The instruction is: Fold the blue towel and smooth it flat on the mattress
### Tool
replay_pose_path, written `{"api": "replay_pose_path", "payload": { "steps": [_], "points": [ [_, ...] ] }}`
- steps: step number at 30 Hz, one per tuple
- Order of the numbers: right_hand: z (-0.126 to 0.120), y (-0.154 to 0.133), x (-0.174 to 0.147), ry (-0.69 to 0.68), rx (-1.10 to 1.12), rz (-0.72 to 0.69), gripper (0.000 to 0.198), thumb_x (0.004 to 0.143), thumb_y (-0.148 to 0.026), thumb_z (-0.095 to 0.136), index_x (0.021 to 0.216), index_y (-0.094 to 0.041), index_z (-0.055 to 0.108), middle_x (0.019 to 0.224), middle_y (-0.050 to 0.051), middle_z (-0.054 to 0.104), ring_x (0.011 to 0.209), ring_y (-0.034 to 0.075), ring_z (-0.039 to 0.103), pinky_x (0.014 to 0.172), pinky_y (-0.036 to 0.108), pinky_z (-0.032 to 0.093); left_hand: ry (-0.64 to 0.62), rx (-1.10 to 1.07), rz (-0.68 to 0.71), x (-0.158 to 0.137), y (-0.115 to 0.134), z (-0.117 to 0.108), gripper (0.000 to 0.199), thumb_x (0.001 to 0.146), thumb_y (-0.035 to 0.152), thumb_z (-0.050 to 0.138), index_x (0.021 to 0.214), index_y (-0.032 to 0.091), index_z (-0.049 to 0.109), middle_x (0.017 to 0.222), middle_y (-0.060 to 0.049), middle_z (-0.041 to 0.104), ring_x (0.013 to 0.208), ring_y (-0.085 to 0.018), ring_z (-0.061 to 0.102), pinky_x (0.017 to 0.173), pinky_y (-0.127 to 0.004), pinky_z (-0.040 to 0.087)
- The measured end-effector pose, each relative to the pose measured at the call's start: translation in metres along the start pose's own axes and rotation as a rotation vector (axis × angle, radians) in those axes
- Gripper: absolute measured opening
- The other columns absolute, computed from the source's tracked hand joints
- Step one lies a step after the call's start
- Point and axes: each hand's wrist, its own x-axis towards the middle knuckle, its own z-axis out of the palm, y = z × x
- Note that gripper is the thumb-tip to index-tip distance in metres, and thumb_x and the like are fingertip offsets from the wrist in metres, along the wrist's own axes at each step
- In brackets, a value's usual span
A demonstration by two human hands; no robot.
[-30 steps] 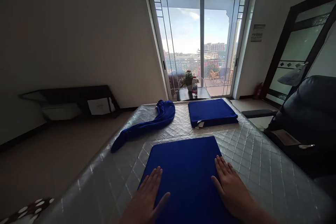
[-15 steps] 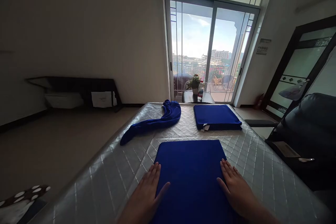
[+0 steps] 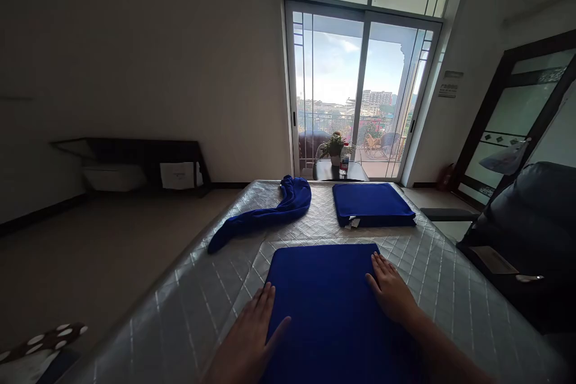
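Observation:
A flat blue cushion (image 3: 326, 312) lies right in front of me, its near end cut off by the lower frame edge. My left hand (image 3: 254, 327) rests along its left side, fingers stretched forward and thumb on top. At the far right corner, my right hand (image 3: 390, 288) lies against the side with fingers extended and thumb over the top face. Neither hand grips anything. Beyond are a second blue cushion (image 3: 373, 201), with white tags on its near edge, and a crumpled blue cloth (image 3: 265, 213) trailing to the left.
All the blue pieces lie on a silver quilted mattress (image 3: 198, 306). Behind it stands a small dark table (image 3: 321, 171) with a potted plant (image 3: 333, 147) and a bottle (image 3: 344, 161), before a sliding glass door. A black armchair (image 3: 535, 216) is at the right.
My right hand has slid forward along the cushion's right side to the far corner. My left hand stays in about the same place. The camera view has tilted up slightly.

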Motion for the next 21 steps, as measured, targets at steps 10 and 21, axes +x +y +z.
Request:
{"api": "replay_pose_path", "payload": {
  "steps": [10,21],
  "points": [
    [0.0,0.005,-0.004,0.002,0.053,-0.012,0.074,0.101,-0.053,0.018,0.157,-0.006,0.022,0.168,0.014,0.02,0.156,0.022,0.012,0.128,0.041,0.011,-0.035,0.02,-0.009,0.007,-0.005,-0.009,0.079,0.098,0.063,0.025,0.157,0.011,0.026,0.165,-0.011,0.019,0.153,-0.025,0.021,0.125,-0.048,0.022],
    [-0.001,0.008,-0.008,0.03,0.09,-0.034,0.075,0.101,-0.052,0.017,0.156,-0.003,0.025,0.166,0.016,0.023,0.156,0.025,0.015,0.127,0.043,0.013,-0.032,0.012,0.26,0.045,0.1,-0.027,0.081,0.1,0.063,0.02,0.155,0.004,0.027,0.165,-0.016,0.022,0.153,-0.025,0.02,0.126,-0.043,0.021]
  ]
}}
